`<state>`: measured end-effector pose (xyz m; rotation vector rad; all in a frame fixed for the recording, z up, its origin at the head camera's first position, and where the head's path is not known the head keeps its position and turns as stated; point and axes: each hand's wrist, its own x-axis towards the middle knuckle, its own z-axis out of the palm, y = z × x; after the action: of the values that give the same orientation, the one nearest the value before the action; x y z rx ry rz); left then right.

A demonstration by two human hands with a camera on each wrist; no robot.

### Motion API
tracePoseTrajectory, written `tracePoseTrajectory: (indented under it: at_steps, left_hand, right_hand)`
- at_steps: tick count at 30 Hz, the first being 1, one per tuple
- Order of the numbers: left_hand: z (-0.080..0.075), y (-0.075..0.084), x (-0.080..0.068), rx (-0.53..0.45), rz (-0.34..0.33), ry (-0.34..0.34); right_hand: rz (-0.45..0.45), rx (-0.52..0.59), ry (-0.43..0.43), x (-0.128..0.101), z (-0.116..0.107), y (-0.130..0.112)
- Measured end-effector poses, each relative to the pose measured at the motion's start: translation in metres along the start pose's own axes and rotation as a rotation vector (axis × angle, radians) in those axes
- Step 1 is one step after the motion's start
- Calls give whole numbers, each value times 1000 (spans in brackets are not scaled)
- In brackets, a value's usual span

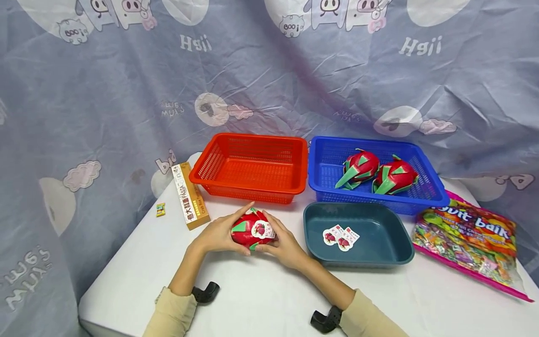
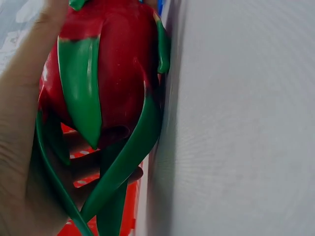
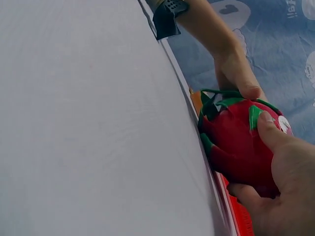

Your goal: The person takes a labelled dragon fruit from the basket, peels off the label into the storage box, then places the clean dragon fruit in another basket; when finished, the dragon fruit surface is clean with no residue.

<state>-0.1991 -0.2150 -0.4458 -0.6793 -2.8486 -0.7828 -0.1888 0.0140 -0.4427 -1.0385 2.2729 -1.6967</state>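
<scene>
Both hands, nearest the viewer, meet at the table's front middle: left hand [image 1: 219, 234] curled round the left flank of a dragon fruit [image 1: 251, 229], right hand [image 1: 284, 243] gripping its right flank, thumb [image 3: 269, 129] pressed on the red skin beside a green scale. Fruit — red with green scales, a round sticker [image 1: 261, 229] on its upper face — sits between the two palms just above the white table [image 1: 261, 299]; whether it touches the surface cannot be told. Cream sleeves and a black wrist mount on each forearm, toward the near edge. Just right of the hands: dark teal tray [image 1: 396, 255], holding two loose stickers [image 1: 341, 238] of the same kind. Behind the hands: red basket [image 1: 248, 185], nothing seen inside. Beside it to the right, touching or nearly so: blue basket [image 1: 324, 187], with two more dragon fruits [image 1: 379, 173] lying side by side. Left of the red basket: pasta box [image 1: 191, 201], long and yellow, lying flat; further left, a small wrapped sweet [image 1: 160, 209], well apart from the rest. Far right edge: large bag of mixed candy [image 1: 467, 243], lying flat near the tray. Backdrop — grey-blue printed cloth [image 1: 105, 117] with cartoon pigs and clouds.
</scene>
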Motion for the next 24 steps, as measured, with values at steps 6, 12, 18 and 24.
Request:
tracePoseTrajectory:
  at_steps: [6,12,18,24]
  left_hand:
    - [2,-3,3,19,5,20]
    - [5,-5,1,64,14,67]
    - [-2,2,-6,78,85,252]
    - [-9,14,-8,59,225,475]
  right_hand:
    - [-33,16,-18,0,-5,0]
    - [-19,1,0,0,-4,-7]
    - [-120,-125,71,3,-7,-15]
    - [-258,-287,275,5,-28,-27]
